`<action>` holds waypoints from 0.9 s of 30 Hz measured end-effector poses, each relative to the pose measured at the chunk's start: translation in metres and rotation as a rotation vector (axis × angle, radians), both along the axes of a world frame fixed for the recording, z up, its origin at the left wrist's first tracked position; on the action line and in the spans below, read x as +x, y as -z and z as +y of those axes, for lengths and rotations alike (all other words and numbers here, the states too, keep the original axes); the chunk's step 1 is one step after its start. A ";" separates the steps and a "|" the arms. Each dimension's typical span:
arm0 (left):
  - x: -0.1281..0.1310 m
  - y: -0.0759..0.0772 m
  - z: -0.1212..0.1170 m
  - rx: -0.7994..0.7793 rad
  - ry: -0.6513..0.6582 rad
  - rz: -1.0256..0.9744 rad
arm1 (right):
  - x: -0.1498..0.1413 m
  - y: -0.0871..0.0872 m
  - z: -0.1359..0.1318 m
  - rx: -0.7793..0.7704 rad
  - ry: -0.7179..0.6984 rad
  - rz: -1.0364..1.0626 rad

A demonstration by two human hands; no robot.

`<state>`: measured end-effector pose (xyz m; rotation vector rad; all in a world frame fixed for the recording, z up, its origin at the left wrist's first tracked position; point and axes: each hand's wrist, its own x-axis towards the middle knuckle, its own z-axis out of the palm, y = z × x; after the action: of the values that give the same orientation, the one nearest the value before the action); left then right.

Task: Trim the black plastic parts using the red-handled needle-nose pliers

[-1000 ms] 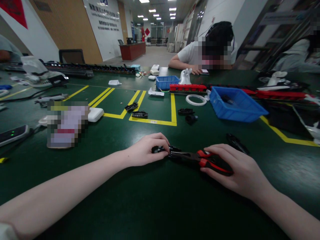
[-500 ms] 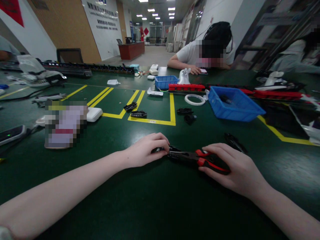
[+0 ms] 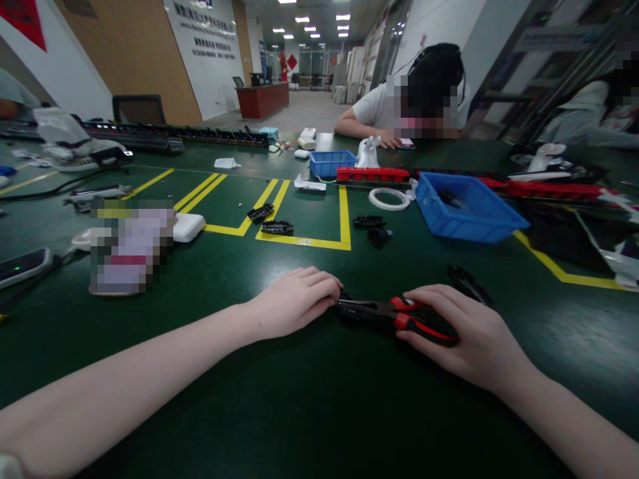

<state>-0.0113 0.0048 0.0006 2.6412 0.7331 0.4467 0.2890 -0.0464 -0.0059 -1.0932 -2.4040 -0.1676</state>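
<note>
My right hand (image 3: 462, 332) grips the red and black handles of a pair of long-nose pliers (image 3: 379, 310). The pliers' jaws point left and meet the fingertips of my left hand (image 3: 299, 299). Its fingers are curled together in a pinch at the jaw tips; what they hold there is mostly hidden. Just under the jaws a dark black part (image 3: 348, 314) shows in part, low against the green table (image 3: 319, 412). Another black part (image 3: 469, 285) lies beyond my right hand.
Farther back are several black parts (image 3: 277, 228), a white ring (image 3: 389, 199), a blue bin (image 3: 469, 209) and a smaller blue bin (image 3: 332, 163). A phone (image 3: 130, 253) and a white case (image 3: 188, 227) lie to the left. A person (image 3: 429, 93) leans on the far edge.
My left fingers have closed in and shifted slightly right towards the jaw tips, and the dark piece seen under them before is now out of sight. My right hand and the pliers stay nearly still.
</note>
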 end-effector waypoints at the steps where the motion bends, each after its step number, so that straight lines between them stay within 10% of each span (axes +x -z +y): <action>1: 0.000 0.000 0.000 -0.005 -0.004 -0.003 | 0.000 0.000 0.000 -0.003 -0.001 -0.001; 27: -0.004 0.003 0.008 -0.096 0.050 -0.104 | 0.002 0.001 -0.001 0.025 -0.009 -0.032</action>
<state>-0.0153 0.0127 -0.0023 2.5197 0.6379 0.5177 0.2909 -0.0475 -0.0065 -1.0759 -2.4286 -0.2136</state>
